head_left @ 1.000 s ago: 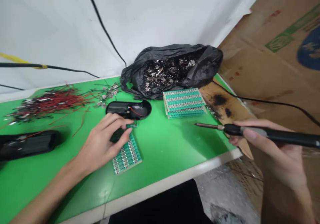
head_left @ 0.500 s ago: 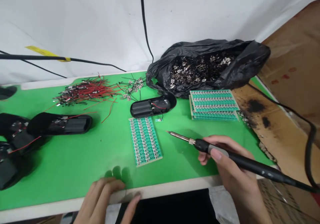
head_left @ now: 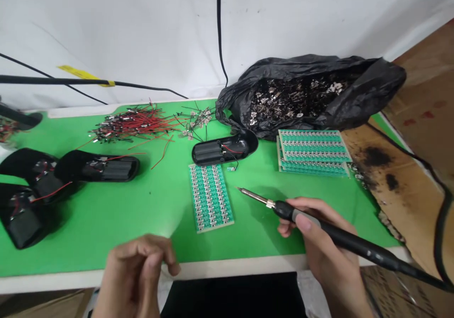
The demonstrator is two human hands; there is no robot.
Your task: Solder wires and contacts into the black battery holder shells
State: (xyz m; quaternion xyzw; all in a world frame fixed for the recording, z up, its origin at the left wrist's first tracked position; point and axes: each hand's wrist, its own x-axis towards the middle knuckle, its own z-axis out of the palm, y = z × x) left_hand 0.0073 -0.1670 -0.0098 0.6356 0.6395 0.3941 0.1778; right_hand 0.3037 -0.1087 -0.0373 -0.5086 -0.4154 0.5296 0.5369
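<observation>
My right hand point(head_left: 315, 237) grips a soldering iron point(head_left: 340, 235) by its black handle. The bare tip points left, just off the right edge of a green circuit-board panel point(head_left: 212, 197) and apart from it. My left hand point(head_left: 142, 266) hovers over the front edge of the table with curled fingers, the thumb pressed near the index finger; whether anything small is between them is hidden. Behind the panel lies an open black casing point(head_left: 225, 149) with red and black wires. A small circuit board point(head_left: 231, 168) hangs on its black wire beside the panel.
More black casings point(head_left: 113, 168) lie at the left. Behind are a heap of red and black wires point(head_left: 138, 123) and small wired metal tabs point(head_left: 200, 119). A black plastic bag point(head_left: 372, 86) holds metal pieces. Stacked panels point(head_left: 314, 150) lie near scorched cardboard point(head_left: 383, 181).
My left hand has lifted from the table edge, turned, and curled its spread fingers. My right hand keeps the soldering iron almost in place. The view has shifted slightly left.
</observation>
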